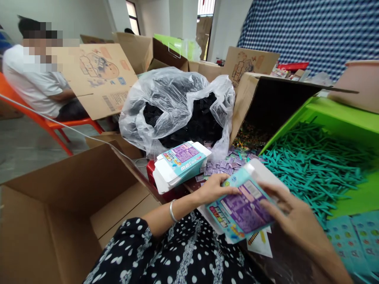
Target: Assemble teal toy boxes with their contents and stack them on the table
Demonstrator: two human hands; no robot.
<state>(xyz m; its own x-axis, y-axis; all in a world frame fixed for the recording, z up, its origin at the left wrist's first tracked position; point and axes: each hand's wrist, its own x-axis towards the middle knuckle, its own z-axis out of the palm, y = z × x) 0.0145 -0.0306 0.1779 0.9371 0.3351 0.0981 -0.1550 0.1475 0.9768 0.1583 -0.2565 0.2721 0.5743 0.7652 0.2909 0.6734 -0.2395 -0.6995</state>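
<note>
Both hands hold one small teal-and-purple printed carton (241,209) in front of me. My left hand (214,188) pinches its upper left edge, a silver bangle on the wrist. My right hand (291,219) wraps the carton's right side, fingers curled over the printed face. A stack of flat, unfolded cartons of the same print (179,161) lies just left of the hands. Small purple packets (222,165) are scattered behind the carton.
A clear plastic bag of black pieces (180,110) sits behind the stack. A green tray of teal sticks (314,165) lies at right. An open empty cardboard box (74,213) stands at left. A person in a white shirt (35,83) sits on an orange chair (56,126) far left.
</note>
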